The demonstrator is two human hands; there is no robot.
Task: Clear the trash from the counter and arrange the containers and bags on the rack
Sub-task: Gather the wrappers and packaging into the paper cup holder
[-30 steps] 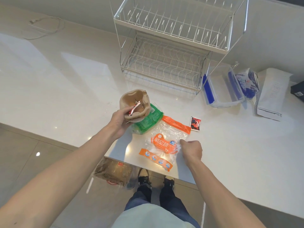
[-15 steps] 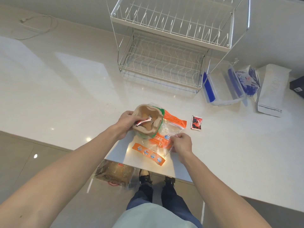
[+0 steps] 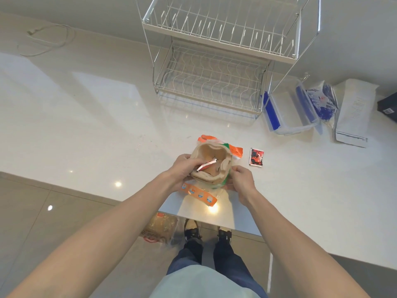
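My left hand is closed around the near-left rim of the crumpled brown paper cup holder, thumb pinning a small red-and-silver wrapper against its inside. My right hand pinches the clear plastic bag with orange print at the holder's right edge; the bag lies under the holder, part flat on the counter, an orange strip trailing toward me from below my left grip. Green packaging peeks out between holder and bag. Just right of my right hand, apart from it, a small red-and-black sachet lies loose. Further off, beyond both grips, stands the wire rack, both tiers bare, with the clear container with blue clips and white bags to its right. I judge I am bundling trash together. The risk: the wrapper is held only by thumb pressure and could slip out if I tilt the holder, and the slick bag could slide free and drag off the counter's near edge.
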